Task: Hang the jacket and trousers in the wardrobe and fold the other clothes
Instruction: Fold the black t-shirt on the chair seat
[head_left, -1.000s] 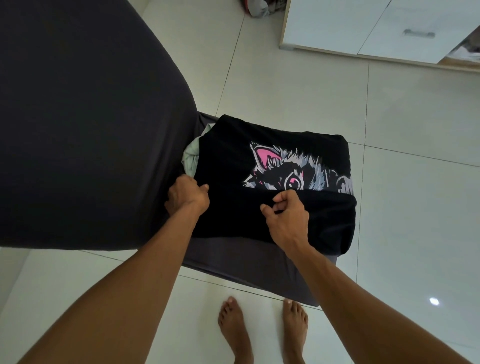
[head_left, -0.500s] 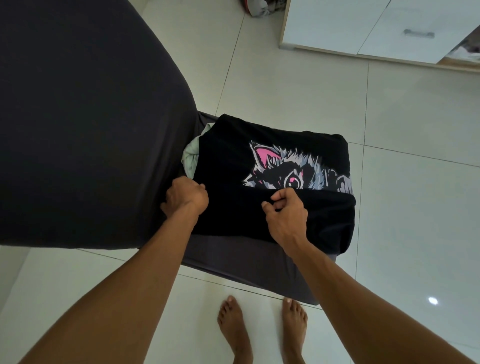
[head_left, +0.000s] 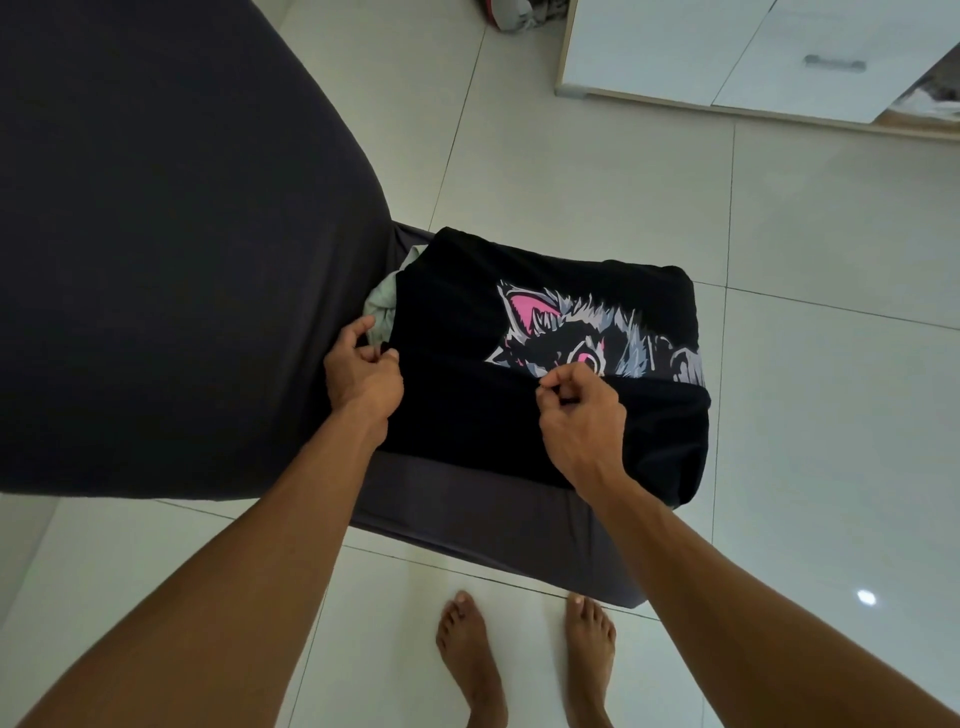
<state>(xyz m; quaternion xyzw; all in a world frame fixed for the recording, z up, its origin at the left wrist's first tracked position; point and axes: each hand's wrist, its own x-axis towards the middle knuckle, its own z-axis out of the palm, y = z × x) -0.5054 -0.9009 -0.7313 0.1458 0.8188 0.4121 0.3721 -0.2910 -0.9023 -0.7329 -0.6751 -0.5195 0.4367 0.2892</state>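
A black T-shirt (head_left: 467, 306) with a pink and grey cat print lies partly folded on a dark grey upholstered stool (head_left: 467, 514). Its near part is folded up over the print's lower edge. My left hand (head_left: 361, 371) pinches the fold's left end. My right hand (head_left: 579, 415) pinches the fold's edge at the middle, just under the cat's eye. A pale green garment (head_left: 382, 306) peeks out from under the shirt's left side.
A large dark grey cushion or sofa arm (head_left: 156, 234) fills the left. White cabinet (head_left: 727, 47) with a drawer handle stands at the back right. Glossy white tiled floor (head_left: 831, 415) surrounds the stool. My bare feet (head_left: 524, 660) stand just before it.
Both hands have edged the folded edge of the shirt slightly farther up over the cat print; my left hand's fingers have shifted on the cloth.
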